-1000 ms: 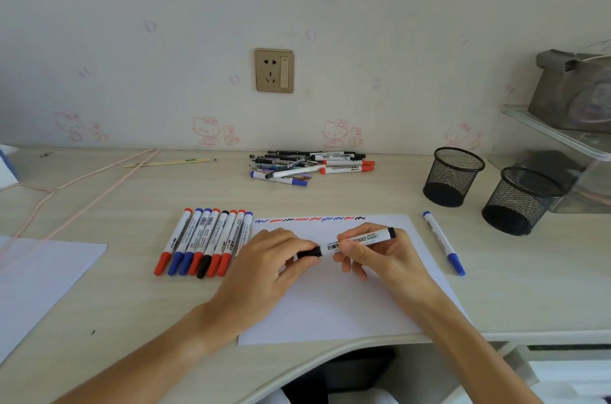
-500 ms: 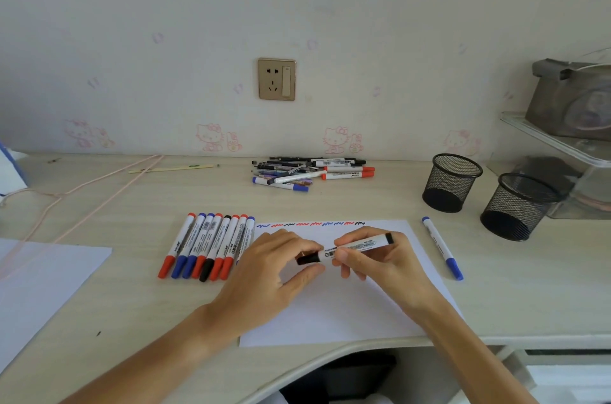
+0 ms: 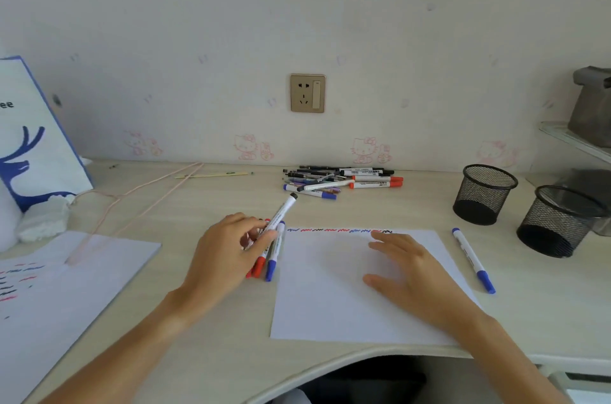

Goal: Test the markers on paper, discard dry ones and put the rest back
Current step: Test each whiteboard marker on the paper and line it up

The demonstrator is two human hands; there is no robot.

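Note:
My left hand [image 3: 228,254] grips a white marker with a black end [image 3: 281,211], tilted up and away over the row of markers [image 3: 269,263] lying left of the paper. Most of that row is hidden under my hand; red and blue caps stick out below. My right hand [image 3: 406,266] rests flat and open on the white test paper [image 3: 330,304], which carries a line of red, blue and black squiggles [image 3: 340,230] along its top edge.
A pile of markers [image 3: 340,182] lies near the wall. A single blue marker [image 3: 472,259] lies right of the paper. Two black mesh cups [image 3: 484,193] [image 3: 558,221] stand at right. Another scribbled sheet [image 3: 59,288] and a bag [image 3: 29,139] are at left.
The black marker passed from both hands into my left hand alone, which moved left over the marker row. My right hand let go and dropped flat on the paper. The view shifted left.

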